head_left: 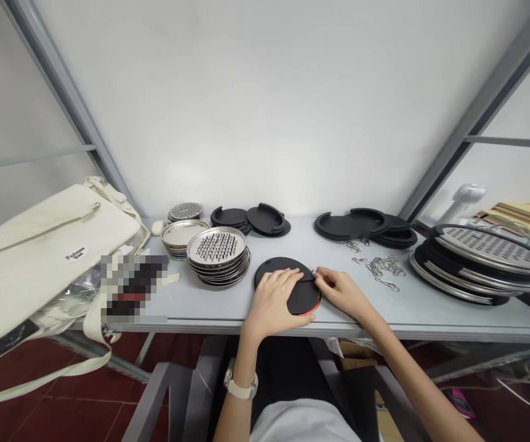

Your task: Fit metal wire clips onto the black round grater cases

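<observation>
A round black disc [302, 296] lies near the table's front edge, with a strip of red and yellow showing along its lower right rim. Across its left part my left hand [272, 301] rests flat, fingers stretched over the top and thumb along the near edge. At the disc's right edge my right hand [338, 290] is closed in a pinch on a small metal clip [313, 273]; the fingers hide most of it. Further right lies a loose pile of similar metal clips [384, 266].
Left of the disc stand stacked round metal graters [216, 247] and shallow metal discs [184, 234]. Black round holders [265, 218] and more black holders [352, 224] line the wall. Larger stacked graters [490, 255] stand right. A cream bag [57, 245] covers the left end.
</observation>
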`<move>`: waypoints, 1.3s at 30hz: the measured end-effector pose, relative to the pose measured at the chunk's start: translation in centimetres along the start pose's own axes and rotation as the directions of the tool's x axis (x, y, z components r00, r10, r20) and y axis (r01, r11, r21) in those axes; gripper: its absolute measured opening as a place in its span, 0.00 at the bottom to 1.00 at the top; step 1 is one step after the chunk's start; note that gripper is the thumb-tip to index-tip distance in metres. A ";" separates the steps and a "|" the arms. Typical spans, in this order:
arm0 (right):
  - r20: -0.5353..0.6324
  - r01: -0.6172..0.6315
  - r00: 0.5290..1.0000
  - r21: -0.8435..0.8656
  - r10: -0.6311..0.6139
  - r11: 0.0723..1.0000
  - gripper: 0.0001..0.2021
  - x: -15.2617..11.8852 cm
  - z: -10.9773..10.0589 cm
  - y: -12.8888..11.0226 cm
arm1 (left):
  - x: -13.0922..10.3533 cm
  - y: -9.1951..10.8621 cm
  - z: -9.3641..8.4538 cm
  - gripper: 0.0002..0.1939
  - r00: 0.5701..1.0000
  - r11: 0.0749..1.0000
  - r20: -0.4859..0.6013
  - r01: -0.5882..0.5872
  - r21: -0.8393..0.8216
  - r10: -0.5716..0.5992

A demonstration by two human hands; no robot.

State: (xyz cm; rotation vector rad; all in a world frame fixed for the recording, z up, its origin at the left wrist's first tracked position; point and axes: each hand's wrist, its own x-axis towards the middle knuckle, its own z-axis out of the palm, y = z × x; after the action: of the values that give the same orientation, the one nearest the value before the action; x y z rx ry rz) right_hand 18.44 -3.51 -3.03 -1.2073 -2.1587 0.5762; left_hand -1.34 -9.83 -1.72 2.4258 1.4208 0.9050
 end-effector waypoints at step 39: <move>-0.007 -0.017 1.000 -0.066 0.016 0.998 0.15 0.1 0.0 0.1 | -0.1 0.1 -0.1 0.38 1.000 1.000 0.020 0.005 0.010 -0.005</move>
State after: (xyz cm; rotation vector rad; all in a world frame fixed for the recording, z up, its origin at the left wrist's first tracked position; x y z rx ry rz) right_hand 18.44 -3.41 -3.08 -1.2611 -2.1796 0.5110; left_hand -1.35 -9.97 -1.64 2.4305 1.4272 0.8716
